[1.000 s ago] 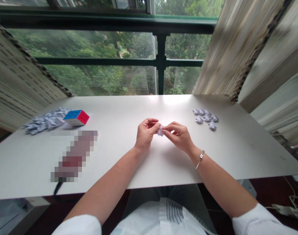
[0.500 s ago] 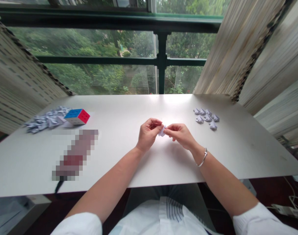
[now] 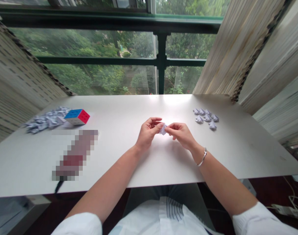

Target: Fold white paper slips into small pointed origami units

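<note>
A small piece of pale folded paper [image 3: 163, 129] is pinched between both my hands over the middle of the white table [image 3: 119, 156]. My left hand [image 3: 148, 133] curls its fingers round the paper's left side. My right hand [image 3: 182, 134], with a silver bangle on the wrist, pinches the paper's right side with thumb and forefinger. Most of the paper is hidden by my fingers.
Several folded paper pieces [image 3: 206, 118] lie at the right back of the table. A heap of loose paper pieces [image 3: 45, 122] and a colour puzzle cube [image 3: 77, 117] lie at the left, with a blurred-out object [image 3: 74, 154] nearer me. A window railing and blinds stand behind.
My hands have stayed over the middle of the table, fingers shifting slightly on the paper. The camera view moved a little.
</note>
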Motion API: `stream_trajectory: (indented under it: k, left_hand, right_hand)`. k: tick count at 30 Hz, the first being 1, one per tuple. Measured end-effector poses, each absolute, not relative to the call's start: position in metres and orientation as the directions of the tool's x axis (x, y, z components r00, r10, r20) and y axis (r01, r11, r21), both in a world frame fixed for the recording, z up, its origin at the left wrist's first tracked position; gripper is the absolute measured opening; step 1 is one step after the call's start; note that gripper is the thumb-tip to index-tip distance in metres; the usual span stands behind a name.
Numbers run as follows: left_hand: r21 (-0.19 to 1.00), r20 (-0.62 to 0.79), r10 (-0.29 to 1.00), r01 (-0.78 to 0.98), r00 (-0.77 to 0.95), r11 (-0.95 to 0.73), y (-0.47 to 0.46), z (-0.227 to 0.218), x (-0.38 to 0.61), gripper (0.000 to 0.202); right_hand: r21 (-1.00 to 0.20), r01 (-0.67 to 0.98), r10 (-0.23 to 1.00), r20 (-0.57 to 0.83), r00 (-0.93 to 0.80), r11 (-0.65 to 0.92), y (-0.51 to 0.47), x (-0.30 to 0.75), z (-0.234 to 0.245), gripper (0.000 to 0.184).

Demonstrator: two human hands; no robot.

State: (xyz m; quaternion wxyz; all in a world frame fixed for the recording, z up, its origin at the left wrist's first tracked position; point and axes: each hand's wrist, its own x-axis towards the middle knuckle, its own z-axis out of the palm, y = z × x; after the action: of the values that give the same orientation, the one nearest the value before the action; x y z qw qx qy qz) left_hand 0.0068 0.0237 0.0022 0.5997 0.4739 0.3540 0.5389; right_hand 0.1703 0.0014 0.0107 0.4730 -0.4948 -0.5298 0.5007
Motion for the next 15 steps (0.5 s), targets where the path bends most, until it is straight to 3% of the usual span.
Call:
stream_trajectory:
  k: [6,15]
  left_hand:
    - [0.952,0.059,0.971,-0.307,0.23,0.015,0.0251,0.0051,0.0037,0.047]
    - [0.951,0.093,0.987,-0.306,0.129,-0.05,0.0226,-0.0018,0.0088,0.043]
  right_hand:
    - [-1.0,0.013,0.999,0.022,-0.037,0.023,0.0042,0.1769,0.0138,0.034]
    - [-1.0,-0.019,0.996,-0.01,-0.089,-0.012,0.0037,0.1769,0.0116,0.034]
